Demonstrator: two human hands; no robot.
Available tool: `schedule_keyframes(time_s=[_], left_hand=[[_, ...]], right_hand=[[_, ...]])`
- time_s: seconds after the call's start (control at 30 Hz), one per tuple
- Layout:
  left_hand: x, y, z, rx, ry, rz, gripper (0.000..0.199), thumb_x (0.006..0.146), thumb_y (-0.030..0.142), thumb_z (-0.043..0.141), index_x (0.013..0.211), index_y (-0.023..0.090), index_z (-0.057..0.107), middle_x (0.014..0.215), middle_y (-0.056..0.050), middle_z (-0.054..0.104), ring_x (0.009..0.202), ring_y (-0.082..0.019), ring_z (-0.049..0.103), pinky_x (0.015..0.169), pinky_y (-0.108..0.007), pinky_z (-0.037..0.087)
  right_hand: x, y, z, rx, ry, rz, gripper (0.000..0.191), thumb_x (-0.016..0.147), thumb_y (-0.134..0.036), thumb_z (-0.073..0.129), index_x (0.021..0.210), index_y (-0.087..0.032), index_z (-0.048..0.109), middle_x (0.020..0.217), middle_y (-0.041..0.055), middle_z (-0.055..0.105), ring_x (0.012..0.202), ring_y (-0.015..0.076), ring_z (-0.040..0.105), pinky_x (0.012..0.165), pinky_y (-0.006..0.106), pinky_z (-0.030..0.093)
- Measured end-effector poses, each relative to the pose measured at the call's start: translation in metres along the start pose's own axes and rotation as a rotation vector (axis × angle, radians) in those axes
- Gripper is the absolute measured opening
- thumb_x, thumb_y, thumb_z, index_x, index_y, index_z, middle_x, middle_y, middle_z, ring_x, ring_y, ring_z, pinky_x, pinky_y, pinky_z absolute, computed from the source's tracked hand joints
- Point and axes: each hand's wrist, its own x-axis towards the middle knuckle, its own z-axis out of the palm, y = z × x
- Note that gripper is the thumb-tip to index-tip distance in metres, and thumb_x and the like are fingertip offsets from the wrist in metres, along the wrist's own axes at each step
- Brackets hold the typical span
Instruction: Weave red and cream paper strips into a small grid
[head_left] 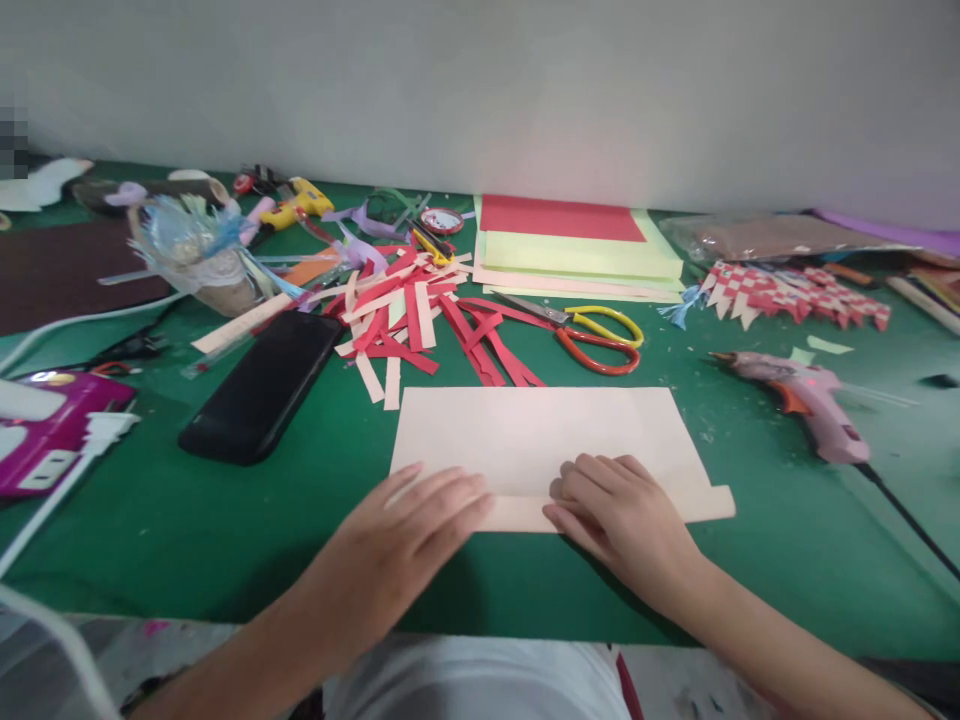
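A pale cream sheet of paper [525, 435] lies on the green table in front of me, its near edge folded or rolled over into a narrow band that sticks out past the sheet at the right. Over the left part of that band my left hand [420, 520] lies flat with its fingers stretched out. My right hand [619, 510] rests on the band further right, fingers bent and thumb at the near edge. Both hands touch the paper, and neither grasps anything else that shows.
Beyond the sheet are red and cream paper strips [409, 310], scissors [600, 340] and stacked coloured paper [570, 250]. A black phone [262, 390] and a magenta power strip [64, 430] lie left. A pink glue gun [814, 400] with a cord is right.
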Motion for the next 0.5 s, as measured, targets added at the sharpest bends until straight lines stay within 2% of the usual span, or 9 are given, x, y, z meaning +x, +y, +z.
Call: schedule_keyframes(time_s=[0.07, 0.2, 0.33, 0.5], left_hand=[[0.004, 0.014, 0.003, 0.040, -0.059, 0.074, 0.043, 0.093, 0.026, 0.029, 0.135, 0.021, 0.032, 0.138, -0.002, 0.040, 0.126, -0.018, 0.031, 0.105, -0.040, 0.013], [0.010, 0.035, 0.008, 0.025, -0.146, -0.013, 0.065, 0.087, 0.055, 0.033, 0.140, 0.020, 0.022, 0.146, -0.007, 0.024, 0.132, -0.026, 0.020, 0.105, -0.049, 0.010], [0.013, 0.040, 0.009, -0.068, -0.225, -0.057, 0.070, 0.080, 0.060, 0.042, 0.140, 0.029, 0.020, 0.148, -0.005, 0.019, 0.132, -0.028, 0.021, 0.104, -0.055, 0.009], [0.012, 0.040, 0.012, -0.107, -0.215, -0.091, 0.075, 0.076, 0.061, 0.048, 0.139, 0.033, 0.020, 0.148, -0.004, 0.018, 0.132, -0.030, 0.020, 0.102, -0.063, 0.004]], right_hand=[[-0.001, 0.001, 0.000, -0.013, 0.000, -0.009, 0.020, 0.088, -0.027, 0.046, 0.070, -0.020, 0.050, 0.067, -0.0008, 0.054, 0.062, 0.0138, 0.048, 0.062, 0.028, 0.028], [-0.001, 0.001, 0.001, 0.000, -0.002, -0.012, 0.019, 0.087, -0.028, 0.047, 0.071, -0.019, 0.051, 0.069, -0.0006, 0.054, 0.063, 0.0137, 0.049, 0.062, 0.028, 0.029], [-0.001, 0.003, -0.002, 0.046, -0.028, -0.010, 0.018, 0.088, -0.026, 0.045, 0.073, -0.018, 0.052, 0.070, 0.0000, 0.055, 0.063, 0.0130, 0.049, 0.063, 0.028, 0.029], [-0.008, 0.012, -0.009, 0.023, -0.032, -0.024, 0.020, 0.088, -0.024, 0.043, 0.071, -0.018, 0.052, 0.067, 0.0002, 0.054, 0.061, 0.0125, 0.048, 0.062, 0.026, 0.031]])
